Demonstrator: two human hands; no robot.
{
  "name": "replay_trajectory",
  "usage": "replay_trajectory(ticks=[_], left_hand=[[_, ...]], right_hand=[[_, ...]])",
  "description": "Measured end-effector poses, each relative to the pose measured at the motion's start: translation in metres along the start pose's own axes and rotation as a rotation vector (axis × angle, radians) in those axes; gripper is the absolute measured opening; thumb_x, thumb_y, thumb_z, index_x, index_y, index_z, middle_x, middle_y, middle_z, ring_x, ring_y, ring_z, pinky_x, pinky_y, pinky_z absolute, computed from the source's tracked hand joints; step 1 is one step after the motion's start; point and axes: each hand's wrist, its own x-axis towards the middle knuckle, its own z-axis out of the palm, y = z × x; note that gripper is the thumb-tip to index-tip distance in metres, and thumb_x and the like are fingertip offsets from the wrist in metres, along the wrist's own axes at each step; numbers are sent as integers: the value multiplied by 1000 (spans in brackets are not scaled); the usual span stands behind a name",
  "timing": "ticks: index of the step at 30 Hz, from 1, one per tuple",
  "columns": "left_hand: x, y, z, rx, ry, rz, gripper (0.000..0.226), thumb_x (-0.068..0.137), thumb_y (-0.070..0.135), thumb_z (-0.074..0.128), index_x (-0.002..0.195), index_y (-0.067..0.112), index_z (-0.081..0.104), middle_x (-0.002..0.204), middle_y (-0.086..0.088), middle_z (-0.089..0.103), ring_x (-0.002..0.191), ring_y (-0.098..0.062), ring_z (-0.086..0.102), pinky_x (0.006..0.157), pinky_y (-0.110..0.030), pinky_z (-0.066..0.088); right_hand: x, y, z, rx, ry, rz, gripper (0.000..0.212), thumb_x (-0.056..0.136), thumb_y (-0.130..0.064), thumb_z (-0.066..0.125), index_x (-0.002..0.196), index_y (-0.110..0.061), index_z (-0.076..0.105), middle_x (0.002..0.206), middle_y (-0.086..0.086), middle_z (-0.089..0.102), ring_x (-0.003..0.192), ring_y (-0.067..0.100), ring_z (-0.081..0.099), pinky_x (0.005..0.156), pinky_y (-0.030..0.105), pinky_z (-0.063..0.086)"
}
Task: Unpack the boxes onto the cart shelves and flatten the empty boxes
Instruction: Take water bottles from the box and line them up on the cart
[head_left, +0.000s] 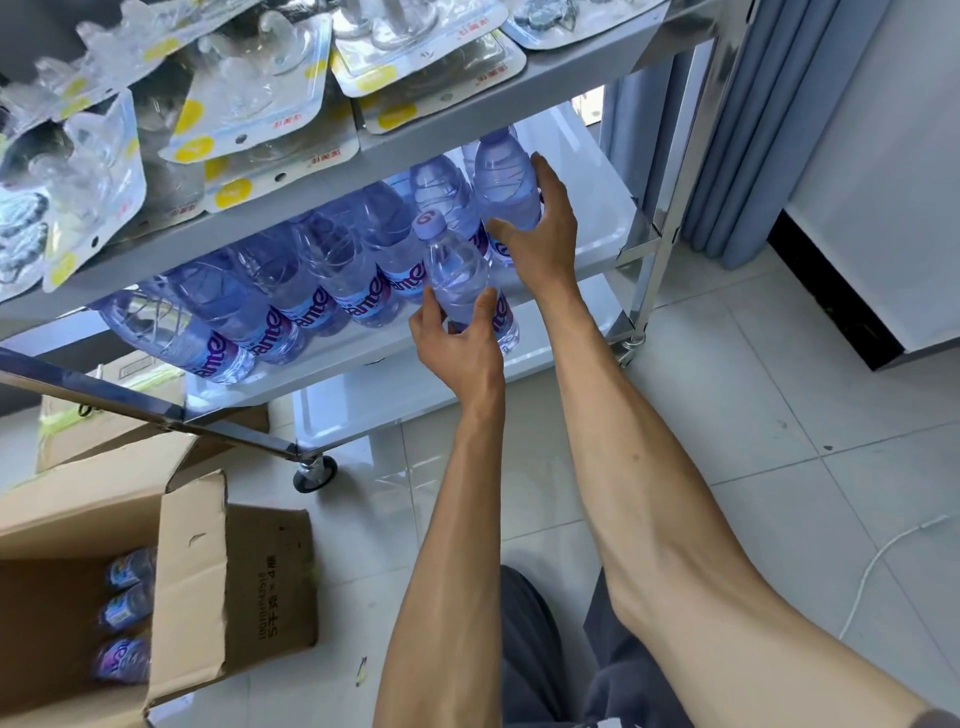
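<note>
Left hand (457, 345), centre of frame, fingers and thumb curled round the lower body of a water bottle (460, 280); bottle upright, slightly tilted, at the front edge of the middle shelf (597, 218). Right hand (540, 218), just above and right, fingers wrapped round the side of a second bottle (506, 182) standing further back on the same shelf, thumb at its lower body.

Handling, as a judgement: full bottles, moderately heavy for their size; thin plastic walls give under a squeeze, smooth film label may slip. Best held mid-body or at the ribbed waist, not by the cap.

Row of bottles (291, 296) already fills the shelf from centre to left, touching one another. Top shelf (441, 135), upper left of frame, holds blister packs (249, 104) piled overlapping. Open cardboard box (197, 571), lower left, flaps up, at least three bottles left inside (127, 613). Another cardboard box (104, 426) behind it, contents not visible. Bottom shelf (363, 410): the visible part is bare.
</note>
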Motion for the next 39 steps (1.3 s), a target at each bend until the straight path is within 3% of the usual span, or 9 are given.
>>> replay_trajectory(ticks=[4,12,15,17,19,28,30,33,39], left_hand=[[-2,1,1,-6,13,-3,59,75,15,83,130,11,63,111,-5,56,99,-14,65,84,-25,57],[2,13,-3,-24,17,33,56,76,15,83,128,10,63,117,-7,57,104,-6,63,86,-24,57],[5,17,1,-43,0,47,59,76,14,83,130,7,61,120,-7,58,110,-9,62,91,-36,57],[7,22,4,-16,5,80,62,77,15,82,134,7,58,125,-7,60,117,-16,60,97,-42,53],[10,26,10,13,16,105,62,78,14,81,135,8,58,128,-4,64,118,-17,60,100,-42,50],[28,21,20,55,-13,157,60,83,13,77,137,1,53,133,-14,60,124,-28,56,104,-43,46],[30,19,24,90,0,201,61,84,15,77,138,2,52,134,-13,58,125,-26,55,106,-35,44],[29,14,33,148,29,256,64,87,20,74,142,4,48,135,-13,52,125,-23,51,98,-5,35],[32,8,48,251,71,294,58,94,25,66,142,0,46,131,-19,47,123,-29,50,91,-14,36]], right_hand=[[-10,21,-1,-76,23,9,80,75,-13,79,146,-12,42,132,13,55,123,24,52,96,21,40],[-15,25,1,-61,69,-27,71,79,-18,77,142,-7,47,136,11,57,124,24,55,103,30,44],[-17,30,-2,-62,71,-13,51,77,-17,77,124,-9,59,115,3,67,104,17,62,89,19,50],[-16,31,-7,-46,54,-3,41,75,-16,77,112,-10,62,100,-5,67,90,13,62,73,5,44],[-17,26,-10,-67,36,-2,38,76,-16,77,111,-9,63,98,-4,66,87,14,60,68,1,39],[-18,22,0,-112,106,8,47,74,-22,80,114,-7,61,109,7,70,97,27,65,87,36,52],[-18,24,5,-149,117,3,44,76,-21,78,114,-7,61,109,7,69,98,29,63,89,43,50],[-19,29,10,-170,128,5,37,80,-19,73,113,-9,60,109,7,68,98,31,60,86,45,50],[-20,31,6,-184,188,-14,36,85,-16,68,119,-8,59,111,8,66,100,31,58,85,42,50]])
